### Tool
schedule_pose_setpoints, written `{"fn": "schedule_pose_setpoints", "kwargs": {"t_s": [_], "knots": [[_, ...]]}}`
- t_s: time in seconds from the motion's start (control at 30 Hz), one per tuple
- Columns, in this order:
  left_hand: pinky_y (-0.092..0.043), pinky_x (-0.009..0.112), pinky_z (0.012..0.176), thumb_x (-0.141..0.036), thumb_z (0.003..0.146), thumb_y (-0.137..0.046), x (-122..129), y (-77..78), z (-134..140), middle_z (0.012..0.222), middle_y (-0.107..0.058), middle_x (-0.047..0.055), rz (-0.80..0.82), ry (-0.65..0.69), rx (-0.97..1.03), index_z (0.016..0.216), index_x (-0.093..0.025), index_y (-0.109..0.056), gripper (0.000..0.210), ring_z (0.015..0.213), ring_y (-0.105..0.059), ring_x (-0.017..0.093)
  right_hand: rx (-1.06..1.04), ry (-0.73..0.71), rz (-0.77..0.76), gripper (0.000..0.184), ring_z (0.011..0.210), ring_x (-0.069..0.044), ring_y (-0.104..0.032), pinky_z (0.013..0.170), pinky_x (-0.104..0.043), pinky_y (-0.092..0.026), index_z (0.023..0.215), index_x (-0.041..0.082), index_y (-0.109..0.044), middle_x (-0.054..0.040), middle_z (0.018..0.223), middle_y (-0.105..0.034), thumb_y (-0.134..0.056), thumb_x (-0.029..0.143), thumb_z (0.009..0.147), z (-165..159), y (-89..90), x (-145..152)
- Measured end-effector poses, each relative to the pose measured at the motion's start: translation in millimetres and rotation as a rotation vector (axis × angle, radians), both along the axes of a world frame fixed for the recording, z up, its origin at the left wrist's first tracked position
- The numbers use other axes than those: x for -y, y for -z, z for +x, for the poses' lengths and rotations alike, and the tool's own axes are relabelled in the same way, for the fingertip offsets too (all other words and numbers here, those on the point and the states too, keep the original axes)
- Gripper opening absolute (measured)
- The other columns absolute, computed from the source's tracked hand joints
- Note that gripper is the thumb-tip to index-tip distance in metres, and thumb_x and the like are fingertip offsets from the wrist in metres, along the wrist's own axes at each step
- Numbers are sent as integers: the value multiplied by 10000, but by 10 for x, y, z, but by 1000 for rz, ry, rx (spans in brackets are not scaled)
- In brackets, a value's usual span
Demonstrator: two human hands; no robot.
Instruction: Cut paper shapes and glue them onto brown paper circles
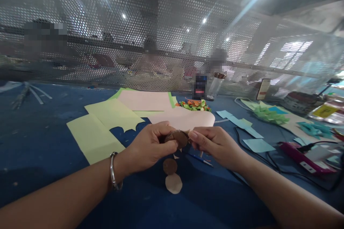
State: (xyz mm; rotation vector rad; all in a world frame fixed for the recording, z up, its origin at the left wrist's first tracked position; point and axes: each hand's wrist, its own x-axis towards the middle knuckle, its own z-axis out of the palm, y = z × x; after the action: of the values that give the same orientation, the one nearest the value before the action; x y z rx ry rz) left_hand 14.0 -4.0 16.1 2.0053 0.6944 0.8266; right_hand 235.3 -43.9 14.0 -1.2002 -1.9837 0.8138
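My left hand (154,145) is closed on a round brown disc (179,136), thumb in front and fingers behind it. At the disc's right edge, where a bit of pale paper shows, my right hand (211,143) pinches with thumb and forefinger. The fingertips cover just what lies between them. Below the hands, a second brown disc (170,166) lies on the blue table (129,204), touching a pale, roughly round paper piece (173,184). Small paper scraps (176,156) and a blue pen-like tool (200,159) lie just beneath my hands.
Yellow sheets (94,137) and pink paper (145,100) spread behind my left hand. A pile of green and orange cuttings (195,105) sits at the back. Right: blue paper pieces (258,145), a magenta power strip (306,159), and cables. A perforated metal screen (134,43) stands behind.
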Motion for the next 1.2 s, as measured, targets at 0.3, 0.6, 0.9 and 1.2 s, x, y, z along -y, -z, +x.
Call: {"fn": "schedule_pose_setpoints", "kwargs": {"t_s": [0.3,0.6,0.9,1.2], "knots": [[-372,261,656,-106,776,-553,-9,13,-6,683,-473,-43,5,-8,-7,698,-181,-641,139,674,-451,118,-32,5,-38,521,511,-76,-357,484,-211,-291,704,167,-582,49,590,-433,-459,585,990,1,25,-14],[-393,299,699,-171,782,-545,21,-25,-20,655,-572,-32,15,-4,-24,712,-188,-667,142,652,-471,127,-34,21,-44,522,506,-79,-342,460,-209,-271,682,172,-562,36,598,-455,-464,585,986,-27,16,1],[-388,284,673,-166,767,-533,7,-22,-14,655,-514,-26,37,14,-10,670,-184,-617,130,683,-472,139,48,54,60,526,604,-119,-472,587,-240,-376,698,178,-579,11,643,-526,-429,582,999,-39,-4,13],[-354,257,614,-140,736,-518,4,-19,-16,662,-464,-40,-1,34,-35,616,-177,-526,125,639,-447,115,126,27,87,479,623,-119,-466,593,-249,-364,701,185,-536,20,656,-506,-444,540,1010,-7,6,5]]}}
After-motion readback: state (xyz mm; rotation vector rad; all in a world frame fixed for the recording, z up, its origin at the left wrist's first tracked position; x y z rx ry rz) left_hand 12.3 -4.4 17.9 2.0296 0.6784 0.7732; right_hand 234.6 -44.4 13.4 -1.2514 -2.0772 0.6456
